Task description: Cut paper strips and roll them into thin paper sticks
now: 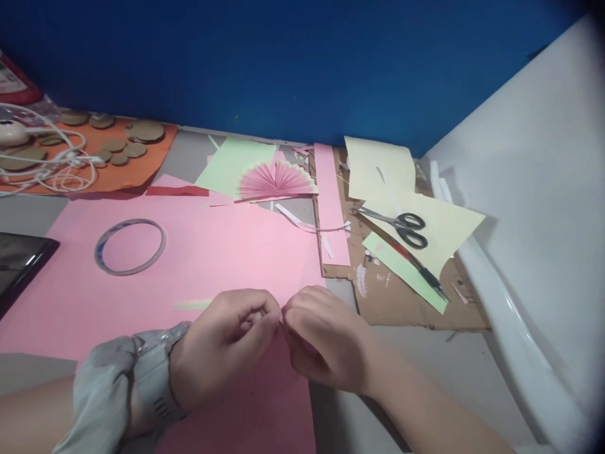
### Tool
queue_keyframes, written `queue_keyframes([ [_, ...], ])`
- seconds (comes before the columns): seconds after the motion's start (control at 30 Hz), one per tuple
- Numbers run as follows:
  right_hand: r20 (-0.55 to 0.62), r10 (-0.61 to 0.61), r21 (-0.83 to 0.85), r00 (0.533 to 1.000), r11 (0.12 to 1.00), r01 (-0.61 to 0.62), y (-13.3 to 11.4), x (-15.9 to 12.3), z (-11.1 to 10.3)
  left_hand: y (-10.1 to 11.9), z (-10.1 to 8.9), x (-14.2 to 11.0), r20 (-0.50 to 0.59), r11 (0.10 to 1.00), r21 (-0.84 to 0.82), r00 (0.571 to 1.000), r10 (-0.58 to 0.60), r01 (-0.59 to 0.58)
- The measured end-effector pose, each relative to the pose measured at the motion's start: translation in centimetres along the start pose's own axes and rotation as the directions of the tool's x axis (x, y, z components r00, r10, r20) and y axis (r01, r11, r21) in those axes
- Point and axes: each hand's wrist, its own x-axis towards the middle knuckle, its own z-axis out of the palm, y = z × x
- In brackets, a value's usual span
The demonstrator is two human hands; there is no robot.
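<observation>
My left hand and my right hand meet fingertip to fingertip over the large pink paper sheet. Both are closed in a pinch, and whatever sits between the fingertips is too small or too hidden to name. A thin pale green paper strip lies on the sheet just left of my left hand. Farther up the sheet rests a roll of tape, flat on its side. Beyond my hands a pleated pink paper fan with a pale edge lies spread in a half circle.
Scissors with black handles lie on cream paper over brown cardboard at the right. Near them is a black-and-red pen. Cardboard discs and a white cable cover orange paper at the left. A blue wall stands behind.
</observation>
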Motion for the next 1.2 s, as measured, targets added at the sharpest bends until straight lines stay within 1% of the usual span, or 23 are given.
queue_keyframes([
  [0.07, -0.020, -0.032, -0.095, 0.999, 0.995, 0.030, 0.0, -0.1, -0.1, 0.1, 0.0, -0.3, -0.006, 0.998, -0.050, 1.000, 0.029, -0.030],
  [0.13, -0.055, -0.045, -0.164, 0.997, 0.986, 0.035, 0.0, -0.1, -0.2, 0.2, 0.1, -0.6, -0.021, 0.992, -0.108, 0.998, 0.064, -0.066],
  [0.2, -0.078, -0.052, -0.203, 0.996, 0.979, 0.035, 0.1, -0.1, -0.3, 0.3, 0.2, -0.8, -0.014, 0.980, -0.182, 0.996, 0.085, -0.086],
  [0.3, -0.083, -0.074, -0.243, 0.994, 0.969, 0.052, 0.0, -0.1, -0.3, 0.3, 0.4, -0.8, 0.002, 0.960, -0.269, 0.996, 0.085, -0.081],
  [0.4, -0.079, -0.118, -0.293, 0.990, 0.952, 0.090, -0.1, -0.2, -0.3, 0.2, 0.8, -0.8, -0.013, 0.959, -0.274, 0.997, 0.070, -0.071],
  [0.5, -0.064, -0.126, -0.330, 0.990, 0.939, 0.098, -0.3, -0.2, -0.2, 0.2, 1.0, -0.7, -0.028, 0.969, -0.248, 1.000, 0.013, -0.020],
  [0.6, -0.054, -0.119, -0.336, 0.991, 0.937, 0.094, -0.3, -0.2, -0.3, 0.2, 1.0, -0.6, -0.035, 0.973, -0.230, 0.999, -0.002, -0.006],
  [0.8, -0.062, -0.117, -0.297, 0.991, 0.950, 0.094, 0.0, -0.3, -0.2, 0.2, 0.7, -0.5, -0.022, 0.951, -0.298, 0.996, 0.081, -0.084],
  [0.97, -0.072, -0.075, -0.256, 0.995, 0.965, 0.054, 0.2, -0.5, -0.2, 0.1, 0.8, -0.6, 0.019, 0.942, -0.330, 0.997, 0.069, -0.059],
  [1.03, -0.060, -0.055, -0.232, 0.997, 0.972, 0.040, 0.2, -0.5, -0.3, 0.1, 0.9, -0.6, 0.017, 0.944, -0.321, 0.996, 0.082, -0.072],
  [1.2, -0.004, -0.066, -0.225, 0.998, 0.972, 0.063, 0.2, -0.4, -0.4, 0.0, 1.1, -0.6, -0.002, 0.967, -0.240, 0.996, 0.087, -0.085],
])
